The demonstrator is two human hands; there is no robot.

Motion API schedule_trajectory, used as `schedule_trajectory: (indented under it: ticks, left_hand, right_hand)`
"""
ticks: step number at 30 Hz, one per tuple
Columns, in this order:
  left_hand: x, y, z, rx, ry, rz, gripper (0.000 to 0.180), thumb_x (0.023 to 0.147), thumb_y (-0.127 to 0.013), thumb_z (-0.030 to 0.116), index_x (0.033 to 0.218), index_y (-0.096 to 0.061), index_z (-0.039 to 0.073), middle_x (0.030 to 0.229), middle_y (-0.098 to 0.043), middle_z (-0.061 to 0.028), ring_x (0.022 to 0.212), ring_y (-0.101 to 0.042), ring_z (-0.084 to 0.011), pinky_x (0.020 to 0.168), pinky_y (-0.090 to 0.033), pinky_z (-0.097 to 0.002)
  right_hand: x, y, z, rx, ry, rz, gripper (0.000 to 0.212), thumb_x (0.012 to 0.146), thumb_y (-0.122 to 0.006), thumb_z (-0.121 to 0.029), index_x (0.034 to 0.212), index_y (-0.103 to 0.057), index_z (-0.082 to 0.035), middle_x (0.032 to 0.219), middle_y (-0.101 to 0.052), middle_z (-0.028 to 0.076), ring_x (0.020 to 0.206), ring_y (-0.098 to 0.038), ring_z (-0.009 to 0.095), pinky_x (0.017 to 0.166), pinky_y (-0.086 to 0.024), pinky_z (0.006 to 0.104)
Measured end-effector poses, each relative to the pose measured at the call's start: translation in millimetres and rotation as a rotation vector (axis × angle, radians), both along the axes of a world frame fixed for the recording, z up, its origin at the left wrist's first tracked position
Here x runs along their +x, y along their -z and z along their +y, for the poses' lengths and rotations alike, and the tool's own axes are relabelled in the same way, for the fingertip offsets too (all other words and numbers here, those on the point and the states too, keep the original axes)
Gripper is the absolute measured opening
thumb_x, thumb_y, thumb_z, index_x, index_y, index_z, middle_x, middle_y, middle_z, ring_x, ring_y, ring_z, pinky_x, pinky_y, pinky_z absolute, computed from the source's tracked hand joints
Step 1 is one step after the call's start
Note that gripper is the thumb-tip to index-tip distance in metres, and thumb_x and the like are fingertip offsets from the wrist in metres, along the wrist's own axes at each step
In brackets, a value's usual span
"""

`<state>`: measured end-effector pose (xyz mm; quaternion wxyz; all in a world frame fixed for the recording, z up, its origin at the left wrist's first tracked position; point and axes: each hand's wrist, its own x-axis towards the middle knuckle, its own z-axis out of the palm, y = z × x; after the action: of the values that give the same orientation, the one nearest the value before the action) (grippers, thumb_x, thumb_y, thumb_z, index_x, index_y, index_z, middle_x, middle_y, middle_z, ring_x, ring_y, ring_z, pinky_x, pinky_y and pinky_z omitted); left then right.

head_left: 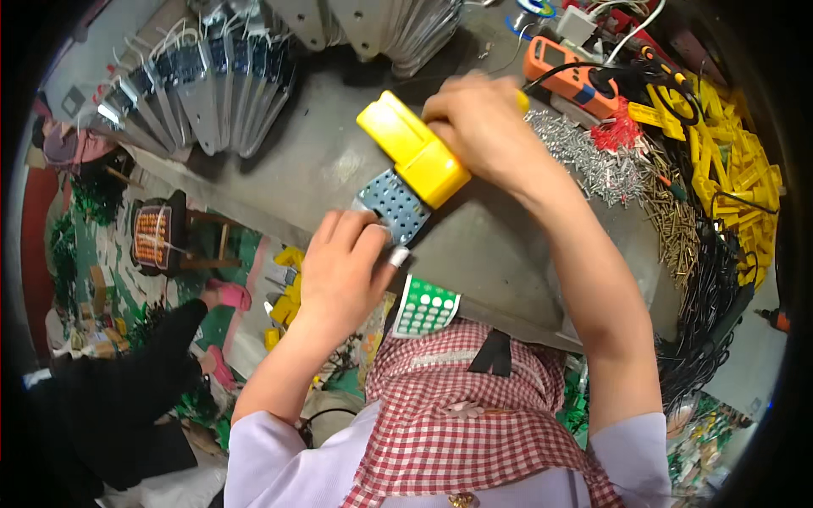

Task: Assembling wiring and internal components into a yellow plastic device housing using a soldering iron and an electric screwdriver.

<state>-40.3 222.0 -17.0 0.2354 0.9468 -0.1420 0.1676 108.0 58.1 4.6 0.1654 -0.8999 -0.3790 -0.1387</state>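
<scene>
My left hand (343, 262) grips the near end of a blue-grey panel (395, 203) dotted with dark round spots; a white wrap covers the thumb tip. The panel's far end meets a yellow plastic housing (415, 148), which lies slanted on the grey table. At the housing's right side is my right hand (478, 118), blurred, with its fingers curled in. A bit of yellow (522, 102) shows beyond its knuckles; what it belongs to is hidden. A green sheet with white round dots (428, 305) rests at the table's front edge.
Loose screws (584, 161) are heaped on the right, with brass-coloured ones (673, 220) beside them. Behind are red bits (618, 127), an orange meter (569, 76) and yellow parts (732, 169). Grey panels (207, 93) stand fanned at the back left. Someone in dark clothes (118, 398) is at lower left.
</scene>
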Motion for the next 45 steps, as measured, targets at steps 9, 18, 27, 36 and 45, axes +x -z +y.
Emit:
schedule_trajectory:
  ticks: [9, 18, 27, 36, 45]
  left_hand:
    - [87.4, -35.1, -50.8, 0.111, 0.205, -0.132, 0.059, 0.071, -0.071, 0.009, 0.123, -0.045, 0.004, 0.119, -0.048, -0.0159, 0.093, -0.056, -0.0367, 0.08, -0.047, -0.0417]
    - [89.6, -53.4, -45.5, -0.057, 0.124, -0.011, 0.061, 0.078, -0.058, 0.002, 0.134, -0.034, 0.004, 0.108, -0.053, -0.0145, 0.088, -0.06, -0.0285, 0.077, -0.048, -0.0385]
    - [-58.5, -22.9, 148.0, -0.873, -0.557, 0.467, 0.04, 0.084, -0.058, 0.016, 0.119, -0.047, -0.002, 0.084, -0.055, -0.0037, 0.065, -0.045, -0.0073, 0.057, -0.038, -0.0233]
    - [-184.8, 208.3, 180.9, 0.045, -0.534, 0.861, 0.053, 0.067, -0.063, 0.003, 0.119, -0.059, 0.016, 0.11, -0.061, -0.0147, 0.103, -0.057, -0.032, 0.102, -0.034, -0.0439]
    - [-48.8, 107.3, 124.5, -0.449, -0.653, -0.19, 0.031, 0.079, -0.063, 0.008, 0.109, -0.055, 0.004, 0.111, -0.057, -0.0149, 0.099, -0.055, -0.0308, 0.084, -0.045, -0.0352]
  right_hand:
    - [0.0, -3.4, -139.5, 0.627, 0.779, -0.208, 0.018, 0.076, -0.065, -0.013, 0.087, -0.061, 0.001, 0.081, -0.062, 0.014, 0.074, -0.061, 0.026, 0.07, -0.048, 0.0333]
    - [22.1, -24.1, -186.9, 0.559, 0.326, -0.08, 0.025, 0.087, -0.056, -0.012, 0.111, -0.061, -0.006, 0.106, -0.062, 0.008, 0.089, -0.06, 0.013, 0.079, -0.047, 0.0255]
    - [73.3, 58.8, -451.6, -0.686, 1.058, 0.01, 0.03, 0.084, -0.056, -0.03, 0.091, -0.064, -0.002, 0.087, -0.065, 0.022, 0.087, -0.062, 0.038, 0.073, -0.048, 0.0471]
    - [104.3, 47.2, -467.3, -0.309, 0.883, 0.06, 0.039, 0.091, -0.053, -0.032, 0.11, -0.061, 0.001, 0.106, -0.063, 0.021, 0.102, -0.059, 0.033, 0.086, -0.044, 0.0356]
    - [-119.0, 7.2, -192.8, 0.112, 0.316, 0.325, 0.015, 0.075, -0.061, -0.004, 0.088, -0.053, 0.001, 0.126, -0.051, 0.017, 0.117, -0.046, 0.032, 0.102, -0.031, 0.0418]
